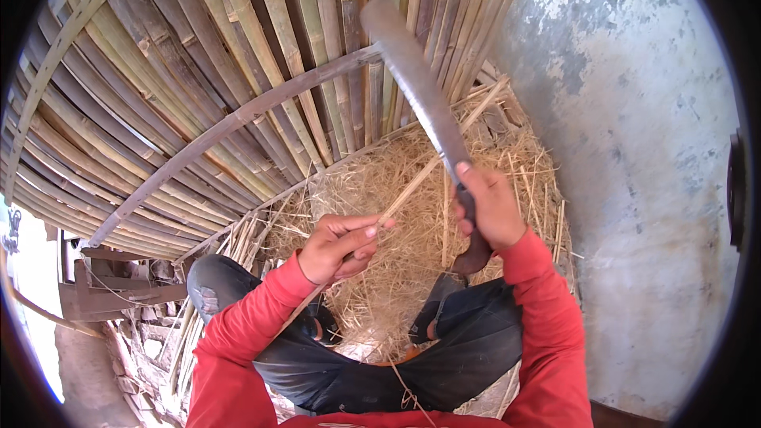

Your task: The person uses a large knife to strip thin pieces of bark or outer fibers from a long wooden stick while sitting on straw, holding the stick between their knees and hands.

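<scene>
My right hand (493, 204) is closed round the dark handle of a machete (424, 99). Its long, slightly curved blade points up and to the left, a little blurred near the tip. The butt of the handle sticks out below my fist. My left hand (341, 250) pinches a thin bamboo strip (411, 189) between thumb and fingers. That strip slants from beside my left forearm up to the right and passes behind the blade near the handle. Whether blade and strip touch, I cannot tell.
Pale shavings (372, 285) cover the ground between my bent legs (468, 341). A slatted bamboo wall (238, 71) with a cross strip curves round the front and left. A weathered plaster wall (634, 190) stands close on the right. Loose strips (186, 341) lie at the left.
</scene>
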The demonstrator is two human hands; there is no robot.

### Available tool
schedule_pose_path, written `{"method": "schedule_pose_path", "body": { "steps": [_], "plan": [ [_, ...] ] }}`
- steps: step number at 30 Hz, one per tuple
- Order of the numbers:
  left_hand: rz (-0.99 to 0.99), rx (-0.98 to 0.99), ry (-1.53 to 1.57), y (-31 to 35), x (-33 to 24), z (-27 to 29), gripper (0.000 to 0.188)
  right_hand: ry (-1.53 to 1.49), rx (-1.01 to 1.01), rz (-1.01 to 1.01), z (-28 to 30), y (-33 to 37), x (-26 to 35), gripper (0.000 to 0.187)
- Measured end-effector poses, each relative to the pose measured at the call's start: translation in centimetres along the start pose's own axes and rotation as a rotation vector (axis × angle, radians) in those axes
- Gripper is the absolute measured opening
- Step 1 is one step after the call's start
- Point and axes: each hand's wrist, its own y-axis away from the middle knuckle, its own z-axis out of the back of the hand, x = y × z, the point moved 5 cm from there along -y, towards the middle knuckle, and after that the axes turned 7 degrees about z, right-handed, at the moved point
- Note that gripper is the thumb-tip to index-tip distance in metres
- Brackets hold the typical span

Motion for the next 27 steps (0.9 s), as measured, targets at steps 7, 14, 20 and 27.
{"method": "schedule_pose_path", "body": {
  "steps": [7, 14, 20, 27],
  "plan": [
    [-0.058, 0.023, -0.048, -0.8, 0.1, -0.9, 0.035, 0.050, -0.088, 0.018, 0.9, 0.1, 0.5, 0.042],
    [-0.071, 0.022, -0.097, -1.1, 0.1, -1.0, 0.035, 0.008, -0.069, 0.045, 1.6, -0.5, 0.3, 0.041],
    [-0.026, 0.021, -0.074, -1.0, 0.3, -0.4, 0.034, 0.043, 0.057, 0.015, -1.9, 0.7, -1.2, 0.041],
    [-0.081, 0.040, -0.128, -1.6, -0.2, -1.4, 0.034, -0.048, -0.116, 0.041, 0.6, 0.0, 0.5, 0.041]
  ]
}}
